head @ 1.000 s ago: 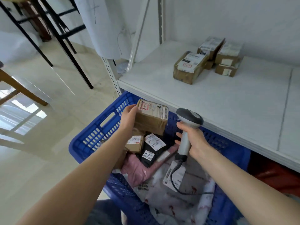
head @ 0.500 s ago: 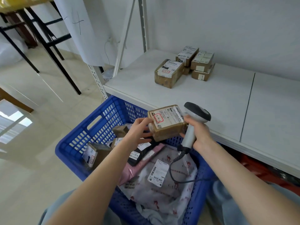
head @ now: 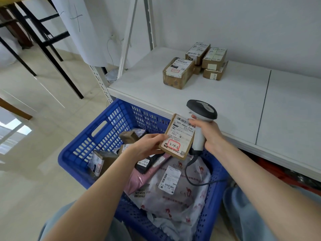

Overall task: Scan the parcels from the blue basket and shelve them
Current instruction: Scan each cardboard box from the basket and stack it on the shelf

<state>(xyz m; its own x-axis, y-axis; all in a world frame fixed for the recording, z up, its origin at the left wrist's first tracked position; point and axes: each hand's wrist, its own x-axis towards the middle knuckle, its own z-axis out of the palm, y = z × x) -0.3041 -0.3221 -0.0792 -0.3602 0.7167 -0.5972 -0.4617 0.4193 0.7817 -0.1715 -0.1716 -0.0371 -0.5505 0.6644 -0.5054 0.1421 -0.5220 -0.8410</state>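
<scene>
We hold the box [head: 178,136] above the blue basket [head: 97,129], in front of the shelf [head: 225,105] edge. It is a flat rectangular carton of brown cardboard with a white printed label turned up towards the camera. Its long axis runs away from us towards the shelf, leaning slightly right. The barcode sits at the far end and a red-outlined sticker reading 3-4-3 at the near end.

The left grip [head: 147,145] pinches the box by its near left edge. The right grip [head: 206,133] is curled round the pale handle of the scanner [head: 202,110], just beside the box's right edge. The scanner's dark rounded head sits just beyond the box's far end.

The basket is perforated plastic. It contains small cardboard boxes, a pink bag [head: 137,178] and a crinkled grey printed bag [head: 182,193]. The scanner's cable [head: 189,171] lies over the grey bag.

The white shelf carries several labelled cartons [head: 178,73] near the wall.
</scene>
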